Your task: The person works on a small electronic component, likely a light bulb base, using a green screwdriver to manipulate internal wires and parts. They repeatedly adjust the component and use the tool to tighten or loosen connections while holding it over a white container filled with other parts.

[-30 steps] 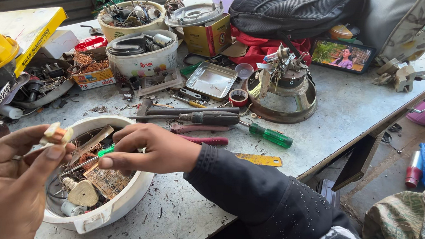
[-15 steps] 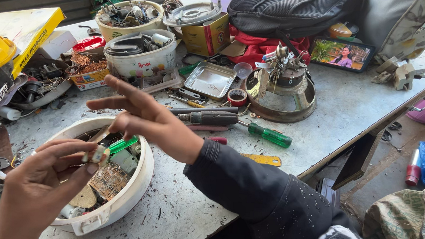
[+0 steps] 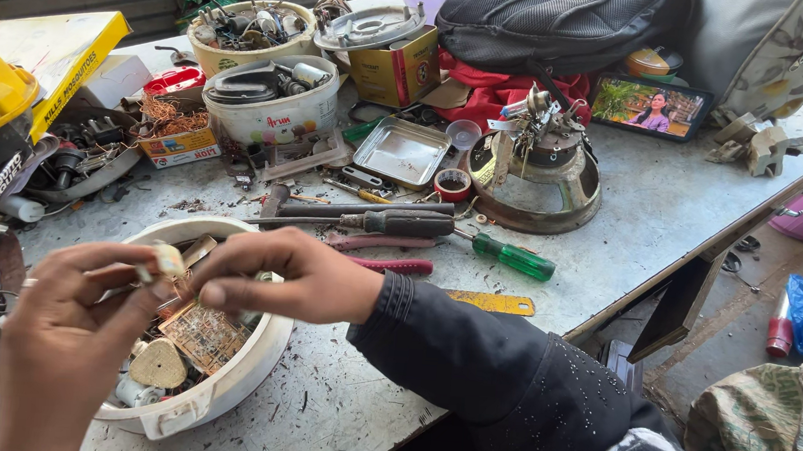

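My left hand point(image 3: 63, 343) is raised at the lower left, its fingertips pinching a small pale component point(image 3: 168, 261). My right hand point(image 3: 290, 274) reaches in from the right in a dark sleeve, with its thumb and fingers closed against the same small part. Both hands hover over a white bowl point(image 3: 231, 378) full of scrap electronics, among them a brown circuit board point(image 3: 208, 334) and a tan heart-shaped piece point(image 3: 158, 364).
On the grey worktable lie a green-handled screwdriver point(image 3: 510, 256), a black-handled tool point(image 3: 392, 223), red-handled pliers point(image 3: 389, 264) and a yellow ruler point(image 3: 495, 304). Behind them stand white tubs of parts point(image 3: 273, 104), a metal tray point(image 3: 402, 150), a round motor part point(image 3: 537, 169), a phone point(image 3: 650, 106) and bags.
My right hand, spread open above the bowl half a second ago, has closed and come left onto the small part in my left hand. My left hand has risen slightly.
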